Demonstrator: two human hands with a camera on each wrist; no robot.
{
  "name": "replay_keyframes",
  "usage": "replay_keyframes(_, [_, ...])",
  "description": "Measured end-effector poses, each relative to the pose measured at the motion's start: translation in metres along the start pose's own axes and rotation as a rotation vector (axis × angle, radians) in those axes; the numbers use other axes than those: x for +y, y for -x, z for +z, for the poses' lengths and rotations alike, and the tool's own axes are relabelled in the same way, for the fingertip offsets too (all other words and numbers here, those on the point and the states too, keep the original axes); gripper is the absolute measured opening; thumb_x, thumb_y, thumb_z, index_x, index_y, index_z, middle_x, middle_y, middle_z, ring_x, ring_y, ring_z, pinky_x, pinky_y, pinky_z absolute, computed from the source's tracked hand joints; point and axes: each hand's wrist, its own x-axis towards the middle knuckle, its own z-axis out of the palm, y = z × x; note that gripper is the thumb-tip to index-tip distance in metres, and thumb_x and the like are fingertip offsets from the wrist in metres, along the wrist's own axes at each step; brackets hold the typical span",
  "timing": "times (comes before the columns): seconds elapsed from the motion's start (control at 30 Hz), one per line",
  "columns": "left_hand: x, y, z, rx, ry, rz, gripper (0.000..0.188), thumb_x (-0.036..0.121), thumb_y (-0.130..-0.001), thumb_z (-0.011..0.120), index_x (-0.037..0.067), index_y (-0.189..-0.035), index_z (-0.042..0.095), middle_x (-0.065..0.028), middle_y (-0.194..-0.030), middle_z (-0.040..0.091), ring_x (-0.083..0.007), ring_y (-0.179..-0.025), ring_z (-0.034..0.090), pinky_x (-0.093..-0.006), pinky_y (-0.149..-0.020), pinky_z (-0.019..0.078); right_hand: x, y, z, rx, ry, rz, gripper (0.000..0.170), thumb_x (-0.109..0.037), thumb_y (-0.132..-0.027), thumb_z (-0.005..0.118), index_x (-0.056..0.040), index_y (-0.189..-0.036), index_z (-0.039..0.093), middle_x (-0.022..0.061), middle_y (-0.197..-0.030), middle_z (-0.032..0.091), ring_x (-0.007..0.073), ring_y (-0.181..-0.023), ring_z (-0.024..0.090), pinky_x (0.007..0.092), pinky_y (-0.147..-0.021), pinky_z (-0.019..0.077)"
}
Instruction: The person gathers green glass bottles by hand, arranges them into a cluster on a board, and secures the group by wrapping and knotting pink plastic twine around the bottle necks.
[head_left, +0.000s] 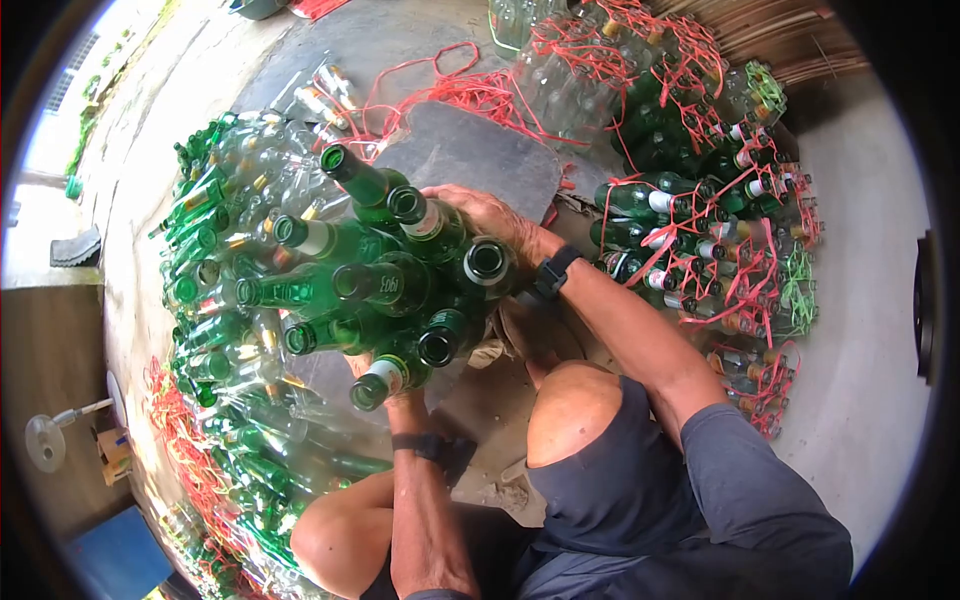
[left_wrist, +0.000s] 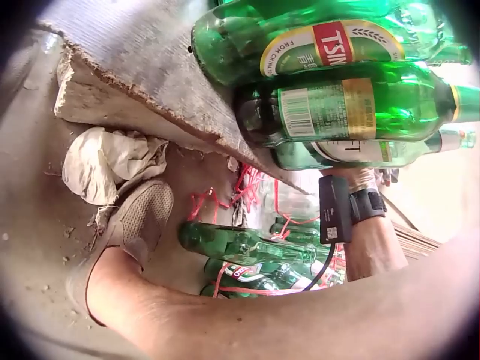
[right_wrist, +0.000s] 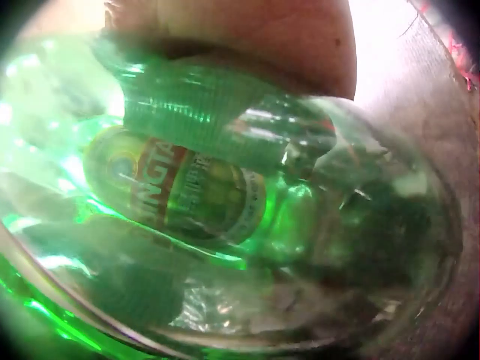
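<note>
A tight cluster of upright green glass beer bottles (head_left: 385,280) stands over a dark grey board (head_left: 480,145), necks pointing up toward the head camera. My right hand (head_left: 485,215) lies around the far right side of the cluster and holds the outer bottles. On the near side, my left hand (head_left: 400,400) is at the bottles, its fingers mostly hidden behind them. In the left wrist view, a bottle with a red and white Tsingtao label (left_wrist: 334,45) rests close above the board's worn edge. The right wrist view is filled by green glass (right_wrist: 292,217) beneath skin of the hand (right_wrist: 255,37).
Many loose green and clear bottles (head_left: 215,330) lie stacked at the left. Bundles of bottles tied with red string (head_left: 690,235) stand at the right. Loose red string (head_left: 455,95) lies behind the board. A white crumpled cloth (left_wrist: 109,165) and a shoe (left_wrist: 146,217) are below.
</note>
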Motion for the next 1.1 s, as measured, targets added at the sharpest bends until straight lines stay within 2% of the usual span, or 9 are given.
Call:
replay_keyframes(0.17, [0.001, 0.007, 0.003, 0.013, 0.053, -0.065, 0.048, 0.035, -0.093, 0.07, 0.02, -0.133, 0.047, -0.0047, -0.114, 0.06, -0.0228, -0.106, 0.062, -0.0437, -0.091, 0.055, -0.005, 0.003, 0.001, 0.045, 0.1, 0.023, 0.04, -0.027, -0.105, 0.042, -0.0032, -0.132, 0.059, 0.0065, -0.129, 0.061, 0.0134, -0.118, 0.055, 0.0297, -0.106, 0.0412])
replay_keyframes(0.27, [-0.014, 0.0, -0.008, 0.054, -0.16, 0.178, 0.026, 0.01, -0.088, 0.069, 0.006, -0.111, 0.058, -0.0055, -0.093, 0.062, -0.0201, -0.078, 0.061, -0.0339, -0.074, 0.0536, 0.0, -0.001, -0.001, 0.052, 0.062, 0.032, 0.039, -0.026, -0.105, 0.041, -0.004, -0.13, 0.062, 0.0056, -0.127, 0.062, 0.0135, -0.116, 0.055, 0.0295, -0.105, 0.0414])
replay_keyframes(0.33, [-0.015, -0.002, -0.016, 0.061, 0.43, -0.16, 0.023, 0.01, -0.087, 0.07, 0.008, -0.106, 0.057, -0.0053, -0.091, 0.062, -0.0161, -0.074, 0.061, -0.031, -0.071, 0.0545, 0.0, -0.001, -0.002, 0.083, 0.142, 0.024, 0.039, -0.026, -0.105, 0.041, -0.0044, -0.128, 0.064, 0.0053, -0.124, 0.063, 0.0138, -0.115, 0.056, 0.0296, -0.104, 0.042])
replay_keyframes(0.4, [-0.015, 0.0, -0.014, 0.115, 0.274, -0.174, 0.023, 0.014, -0.087, 0.071, 0.009, -0.104, 0.056, -0.0047, -0.089, 0.062, -0.0144, -0.073, 0.061, -0.0327, -0.07, 0.0555, 0.002, -0.001, -0.003, 0.1, 0.184, -0.025, 0.038, -0.026, -0.105, 0.041, -0.0044, -0.125, 0.066, 0.0062, -0.122, 0.065, 0.0149, -0.114, 0.057, 0.0302, -0.102, 0.043])
replay_keyframes(0.47, [-0.018, -0.001, -0.015, -0.067, -0.317, 0.248, 0.029, 0.018, -0.085, 0.075, 0.008, -0.105, 0.056, -0.0047, -0.089, 0.063, -0.0154, -0.075, 0.061, -0.0338, -0.072, 0.0568, 0.004, -0.003, -0.004, 0.114, 0.243, -0.043, 0.039, -0.028, -0.104, 0.043, -0.0031, -0.123, 0.067, 0.0075, -0.12, 0.066, 0.0155, -0.112, 0.058, 0.0306, -0.101, 0.0443])
replay_keyframes(0.5, [0.002, 0.005, 0.003, 0.085, 0.083, -0.087, 0.036, 0.021, -0.083, 0.078, 0.006, -0.108, 0.056, -0.0056, -0.094, 0.064, -0.0167, -0.08, 0.063, -0.0337, -0.077, 0.0568, 0.004, -0.003, -0.003, 0.135, 0.215, -0.026, 0.041, -0.031, -0.103, 0.045, -0.0016, -0.122, 0.067, 0.0086, -0.118, 0.067, 0.016, -0.11, 0.06, 0.0308, -0.1, 0.0451])
replay_keyframes(0.73, [-0.016, -0.003, -0.025, -0.029, 0.002, -0.018, 0.045, 0.02, -0.085, 0.077, 0.004, -0.121, 0.055, -0.0073, -0.107, 0.064, -0.0183, -0.092, 0.064, -0.0356, -0.084, 0.0566, -0.026, 0.028, -0.019, 0.214, 0.445, -0.099, 0.035, -0.027, -0.102, 0.051, -0.0014, -0.118, 0.069, 0.0064, -0.112, 0.069, 0.0148, -0.106, 0.061, 0.0317, -0.097, 0.0483])
replay_keyframes(0.8, [-0.018, -0.003, -0.031, 0.012, 0.018, -0.095, 0.048, 0.02, -0.086, 0.076, 0.005, -0.125, 0.052, -0.0077, -0.107, 0.064, -0.019, -0.092, 0.064, -0.0364, -0.084, 0.0571, -0.058, 0.052, -0.028, 0.247, 0.3, 0.055, 0.03, -0.026, -0.1, 0.055, -0.0031, -0.111, 0.071, 0.0067, -0.105, 0.071, 0.0152, -0.097, 0.066, 0.0324, -0.089, 0.0542])
replay_keyframes(1.1, [-0.02, 0.001, -0.036, 0.052, 0.149, -0.202, 0.045, 0.02, -0.089, 0.073, 0.008, -0.124, 0.049, -0.0082, -0.104, 0.063, -0.0195, -0.089, 0.065, -0.0375, -0.076, 0.0592, -0.076, 0.078, -0.128, 0.566, 1.015, 0.36, 0.031, -0.006, -0.086, 0.053, -0.0024, -0.112, 0.07, 0.0103, -0.097, 0.073, 0.0151, -0.087, 0.069, 0.031, -0.069, 0.0547])
